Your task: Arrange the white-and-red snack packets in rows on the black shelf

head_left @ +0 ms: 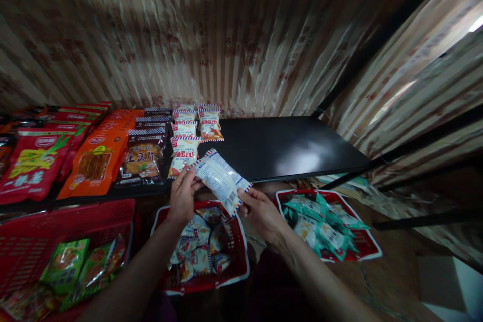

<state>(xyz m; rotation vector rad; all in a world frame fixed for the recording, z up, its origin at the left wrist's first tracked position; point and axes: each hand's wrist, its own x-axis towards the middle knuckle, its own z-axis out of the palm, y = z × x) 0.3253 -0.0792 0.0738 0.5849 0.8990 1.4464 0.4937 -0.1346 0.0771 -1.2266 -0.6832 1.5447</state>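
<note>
Between my two hands a white snack packet is held tilted, its printed back with a barcode facing me. My left hand pinches its left end, and my right hand grips the lower right corner. Just behind, on the black shelf, stands a row of matching white snack packets, with one more packet beside it to the right. Below my hands sits a red basket holding several packets of the same look.
Left on the shelf are brown potato-chip bags, orange bags and red bags. A red basket with green packets stands lower left. Another basket holds teal packets. Black metal posts and corrugated sheeting frame the right.
</note>
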